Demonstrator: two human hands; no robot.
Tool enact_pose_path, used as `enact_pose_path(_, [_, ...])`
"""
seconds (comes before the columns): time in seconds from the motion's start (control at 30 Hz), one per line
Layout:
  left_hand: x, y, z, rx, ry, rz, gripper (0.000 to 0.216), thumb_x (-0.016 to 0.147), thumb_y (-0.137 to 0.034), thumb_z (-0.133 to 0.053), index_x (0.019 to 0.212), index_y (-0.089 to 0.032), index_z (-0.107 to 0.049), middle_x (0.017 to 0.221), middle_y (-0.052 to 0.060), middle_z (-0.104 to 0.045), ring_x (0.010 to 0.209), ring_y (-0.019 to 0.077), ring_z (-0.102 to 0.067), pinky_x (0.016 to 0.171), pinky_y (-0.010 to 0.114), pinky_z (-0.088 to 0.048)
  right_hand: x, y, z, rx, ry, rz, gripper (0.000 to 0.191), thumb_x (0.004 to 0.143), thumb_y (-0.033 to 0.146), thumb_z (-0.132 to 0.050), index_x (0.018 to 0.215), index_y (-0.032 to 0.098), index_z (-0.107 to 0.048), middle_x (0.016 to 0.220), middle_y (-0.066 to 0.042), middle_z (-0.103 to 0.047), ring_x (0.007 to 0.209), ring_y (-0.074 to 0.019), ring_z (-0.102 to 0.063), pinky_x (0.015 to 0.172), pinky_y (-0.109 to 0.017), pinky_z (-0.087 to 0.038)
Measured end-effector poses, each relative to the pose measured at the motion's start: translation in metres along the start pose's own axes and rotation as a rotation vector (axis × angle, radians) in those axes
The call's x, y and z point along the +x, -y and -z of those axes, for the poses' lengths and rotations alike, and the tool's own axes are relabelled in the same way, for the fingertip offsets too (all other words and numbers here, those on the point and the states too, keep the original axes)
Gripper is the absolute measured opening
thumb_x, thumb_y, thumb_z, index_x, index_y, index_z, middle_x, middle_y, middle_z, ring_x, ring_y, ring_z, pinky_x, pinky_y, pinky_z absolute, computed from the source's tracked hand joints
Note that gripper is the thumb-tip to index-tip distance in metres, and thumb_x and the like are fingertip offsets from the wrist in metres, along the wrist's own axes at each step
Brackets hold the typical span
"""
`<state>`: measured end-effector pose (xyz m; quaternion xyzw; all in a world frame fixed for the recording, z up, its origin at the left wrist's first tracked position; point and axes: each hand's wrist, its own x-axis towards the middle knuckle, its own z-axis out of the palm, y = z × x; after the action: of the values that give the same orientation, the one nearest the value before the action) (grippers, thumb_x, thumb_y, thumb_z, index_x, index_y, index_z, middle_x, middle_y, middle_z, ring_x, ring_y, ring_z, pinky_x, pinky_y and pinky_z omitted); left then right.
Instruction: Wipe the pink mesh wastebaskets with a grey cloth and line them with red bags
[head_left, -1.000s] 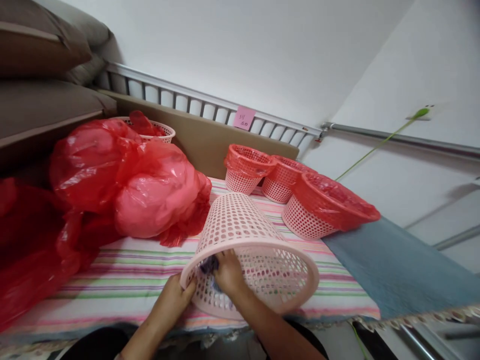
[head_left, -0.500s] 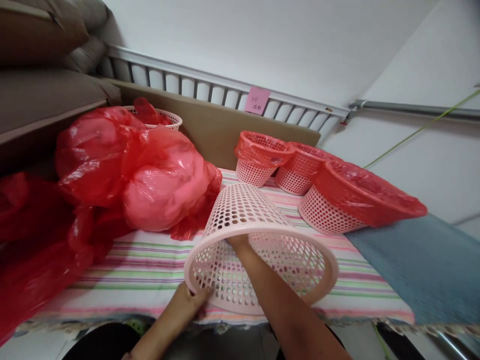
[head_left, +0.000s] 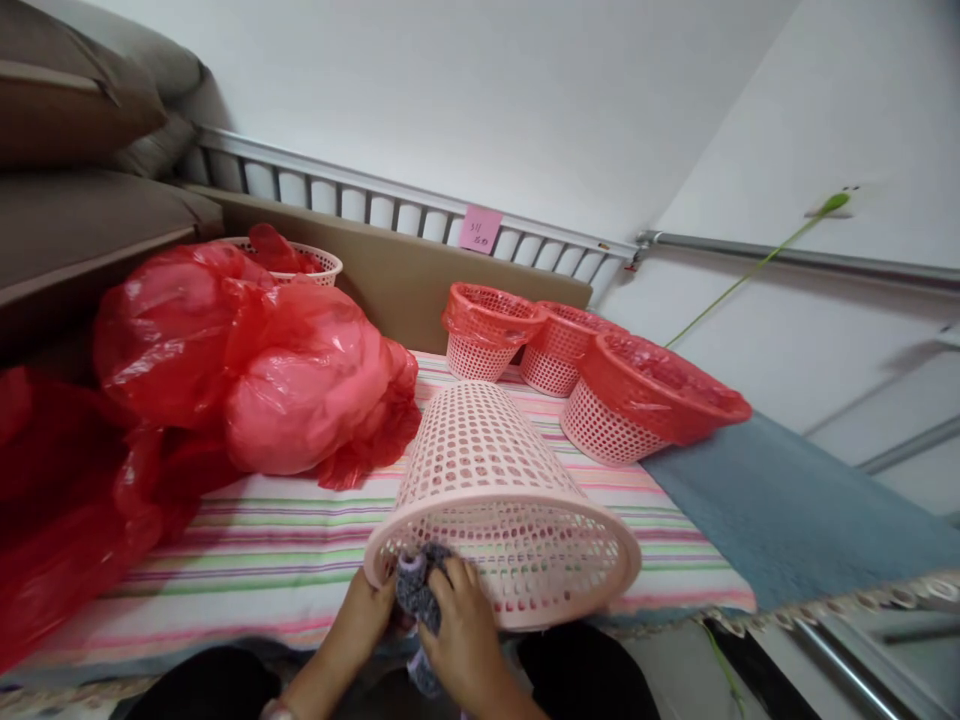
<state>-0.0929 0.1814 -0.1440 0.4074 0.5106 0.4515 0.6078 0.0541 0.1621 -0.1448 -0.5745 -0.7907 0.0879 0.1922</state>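
Note:
A pink perforated plastic basket (head_left: 480,450) lies on its side, its open mouth facing me. My left hand (head_left: 366,612) is closed on the left of its rim; some of the fingers are hidden behind the cloth and rim. Bunched in my right hand (head_left: 461,625) is a dark grey cloth (head_left: 418,590) with a pale purple edge, at the lower left of the basket's mouth. Part of the cloth hangs down below the rim.
Red plastic bags (head_left: 307,380) heap on the left of the striped cloth (head_left: 277,530). Three baskets with red liners (head_left: 622,420) stand at the back right. Behind are a board (head_left: 397,280) and a white railing (head_left: 360,205). Cushions (head_left: 82,205) are stacked far left.
My right hand has come out from deep inside the basket to its mouth, showing the grey cloth. My left hand stays at the rim. The view has shifted to the right.

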Motion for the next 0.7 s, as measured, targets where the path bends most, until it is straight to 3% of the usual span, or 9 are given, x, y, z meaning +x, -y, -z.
enact_pose_path(0.1, [0.005, 0.002, 0.003, 0.075, -0.006, 0.025, 0.061, 0.07, -0.065, -0.055, 0.102, -0.014, -0.055, 0.042, -0.002, -0.06, 0.038, 0.0173, -0.057, 0.037, 0.023, -0.04, 0.034, -0.005, 0.003, -0.063, -0.024, -0.002, 0.036, 0.068, 0.02, -0.062, 0.104, 0.024, -0.06, 0.112, -0.008, -0.055, 0.108, -0.027, -0.047, 0.093, -0.037, -0.039])
enact_pose_path(0.27, [0.013, 0.003, 0.01, 0.178, 0.009, 0.043, 0.055, 0.073, -0.068, -0.048, 0.081, -0.015, -0.057, 0.04, 0.001, -0.06, 0.034, 0.0161, -0.056, 0.037, 0.022, -0.038, 0.117, -0.03, -0.002, -0.072, -0.106, 0.015, 0.049, 0.068, 0.017, -0.061, 0.117, 0.02, -0.058, 0.117, -0.011, -0.059, 0.111, -0.0271, -0.05, 0.097, -0.038, -0.038])
enact_pose_path(0.43, [0.01, -0.008, 0.014, 0.17, 0.048, 0.028, 0.05, 0.08, -0.063, -0.046, 0.077, -0.014, -0.058, 0.042, 0.002, -0.061, 0.038, 0.0148, -0.057, 0.041, 0.021, -0.04, 0.182, -0.057, -0.012, -0.047, -0.187, -0.03, 0.036, 0.086, 0.024, -0.043, 0.119, 0.022, -0.058, 0.121, -0.007, -0.06, 0.12, -0.0245, -0.046, 0.104, -0.044, -0.032])
enact_pose_path(0.6, [0.013, -0.008, 0.014, 0.089, 0.011, 0.047, 0.049, 0.076, -0.061, -0.053, 0.076, -0.012, -0.06, 0.047, 0.004, -0.065, 0.041, 0.0159, -0.059, 0.043, 0.024, -0.044, 0.212, -0.065, -0.019, -0.062, -0.17, -0.004, 0.029, 0.088, 0.031, -0.044, 0.107, 0.022, -0.065, 0.115, -0.006, -0.064, 0.119, -0.0256, -0.047, 0.108, -0.045, -0.024])
enact_pose_path(0.7, [0.014, 0.001, 0.009, 0.044, 0.019, 0.14, 0.048, 0.073, -0.06, -0.058, 0.07, -0.012, -0.062, 0.046, 0.005, -0.064, 0.038, 0.0143, -0.056, 0.041, 0.023, -0.043, 0.215, -0.064, -0.016, -0.074, -0.169, 0.006, 0.029, 0.089, 0.031, -0.044, 0.107, 0.022, -0.065, 0.117, -0.005, -0.064, 0.12, -0.0244, -0.047, 0.11, -0.043, -0.022])
